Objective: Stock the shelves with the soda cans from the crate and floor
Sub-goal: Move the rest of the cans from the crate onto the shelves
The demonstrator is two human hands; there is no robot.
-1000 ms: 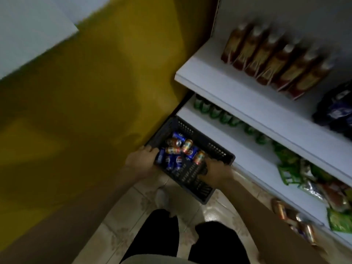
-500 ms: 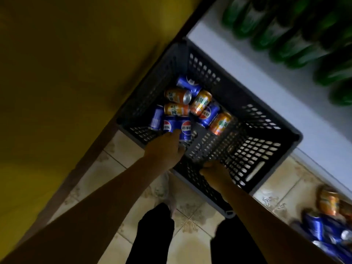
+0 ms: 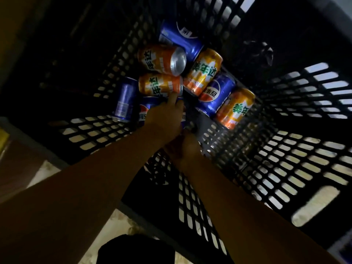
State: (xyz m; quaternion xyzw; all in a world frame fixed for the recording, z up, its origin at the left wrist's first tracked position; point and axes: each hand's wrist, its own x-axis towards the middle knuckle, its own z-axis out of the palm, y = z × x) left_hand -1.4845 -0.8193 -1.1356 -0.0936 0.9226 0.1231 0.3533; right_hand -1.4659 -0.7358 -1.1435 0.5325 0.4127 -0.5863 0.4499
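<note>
Dark plastic walls with little holes were all around, because I was looking down into the crate. Soda cans lay on their sides in a pile near the middle top of the picture, orange ones and blue ones. My left hand was nearer. It lay on a blue can just under the pile, with one finger touching an orange can whose long way ran left to right. I could not tell if it gripped. My right hand sat just below, too dark to tell.
</note>
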